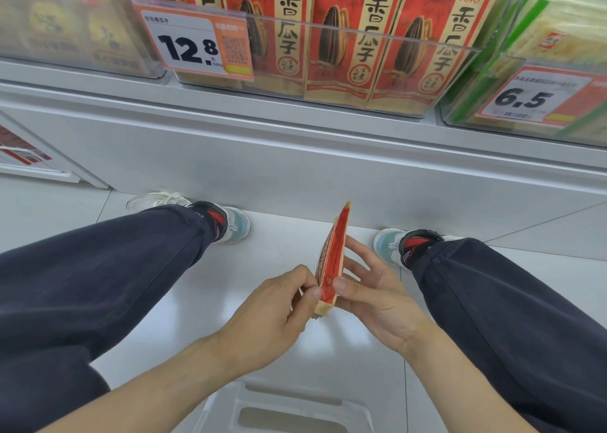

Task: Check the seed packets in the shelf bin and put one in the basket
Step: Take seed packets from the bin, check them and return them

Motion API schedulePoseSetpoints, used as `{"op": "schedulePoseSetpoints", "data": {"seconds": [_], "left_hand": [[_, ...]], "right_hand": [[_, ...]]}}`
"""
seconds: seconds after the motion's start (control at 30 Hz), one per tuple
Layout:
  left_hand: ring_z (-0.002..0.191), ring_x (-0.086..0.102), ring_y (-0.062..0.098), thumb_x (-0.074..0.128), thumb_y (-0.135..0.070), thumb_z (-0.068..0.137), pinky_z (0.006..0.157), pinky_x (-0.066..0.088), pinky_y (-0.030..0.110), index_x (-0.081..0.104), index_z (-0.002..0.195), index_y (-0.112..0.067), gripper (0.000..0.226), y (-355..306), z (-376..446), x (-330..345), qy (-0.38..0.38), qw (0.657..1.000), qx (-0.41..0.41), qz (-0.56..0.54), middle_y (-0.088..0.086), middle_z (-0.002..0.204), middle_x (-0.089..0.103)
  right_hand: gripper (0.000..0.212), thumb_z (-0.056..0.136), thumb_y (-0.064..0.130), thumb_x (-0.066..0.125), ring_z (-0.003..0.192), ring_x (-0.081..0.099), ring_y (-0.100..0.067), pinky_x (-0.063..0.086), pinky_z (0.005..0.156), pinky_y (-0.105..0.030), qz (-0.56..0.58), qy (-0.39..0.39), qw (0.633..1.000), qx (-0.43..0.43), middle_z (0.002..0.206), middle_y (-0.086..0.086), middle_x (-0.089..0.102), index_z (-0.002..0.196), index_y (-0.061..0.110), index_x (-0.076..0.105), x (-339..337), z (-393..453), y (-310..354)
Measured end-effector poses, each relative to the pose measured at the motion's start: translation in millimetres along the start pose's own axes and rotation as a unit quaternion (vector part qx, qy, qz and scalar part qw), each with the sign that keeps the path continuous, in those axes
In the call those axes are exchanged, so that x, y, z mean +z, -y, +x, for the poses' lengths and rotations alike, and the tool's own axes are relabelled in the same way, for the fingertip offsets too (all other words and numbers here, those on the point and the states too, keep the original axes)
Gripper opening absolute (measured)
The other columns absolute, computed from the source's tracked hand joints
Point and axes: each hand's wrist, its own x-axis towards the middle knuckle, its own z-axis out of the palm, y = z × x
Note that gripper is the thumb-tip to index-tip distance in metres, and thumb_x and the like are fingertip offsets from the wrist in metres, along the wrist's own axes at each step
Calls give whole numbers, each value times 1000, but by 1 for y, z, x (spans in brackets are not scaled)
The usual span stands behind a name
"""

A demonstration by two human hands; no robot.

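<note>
While the person crouched by the shelf, both hands held one red packet (331, 261) edge-on above the floor. Left hand (279, 307) pinched its near left side; right hand (377, 288) held the right side with thumb and fingers. More packets (341, 38) stood in the far bin (361, 35). A basket (295, 409) sat near, below the hands.

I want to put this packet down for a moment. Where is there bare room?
Bare floor lies between the shoes, below the shelf base. The basket sits under the hands. The bin is packed with packets.
</note>
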Motion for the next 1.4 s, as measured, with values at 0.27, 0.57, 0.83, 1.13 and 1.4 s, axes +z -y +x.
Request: {"op": "schedulePoseSetpoints", "data": {"seconds": [0.27,0.57,0.83,1.13,1.4], "left_hand": [[89,74,14,53,-45,101,82,62,39,51,124,-32,27,7,4,4,-1,970,-160,-184,-3,103,73],[86,72,21,41,-21,108,79,60,52,58,104,-20,17,22,13,4,-78,972,-177,-137,1,94,73],[88,72,14,43,-15,107,84,59,40,57,115,-28,21,25,14,3,-143,962,-183,-141,-1,99,74],[77,69,2,44,-21,107,66,52,17,46,122,-38,23,19,14,0,-202,950,-178,-158,-3,99,69],[108,61,-4,52,-44,101,93,52,27,36,140,-56,44,13,9,5,-137,978,-126,-98,-17,124,55]], "right_hand": [[93,47,44,101,111,61,1,56,85,-23,-374,-145,913,-76,122,19,62,125,45,50,12,-3,-17],[54,85,33,82,89,70,-1,57,88,-32,-373,-179,908,-71,79,6,74,132,24,58,12,4,-9],[27,86,20,81,78,72,-13,58,73,-29,-329,-132,934,-43,74,-1,76,108,23,64,18,-5,-12],[38,74,37,87,93,71,-13,58,86,-38,-305,-136,942,-33,97,4,76,102,18,70,17,-7,-21],[52,67,36,84,79,76,-26,61,76,-35,-222,-108,969,-17,92,-9,78,106,8,63,28,-11,-15]]}}
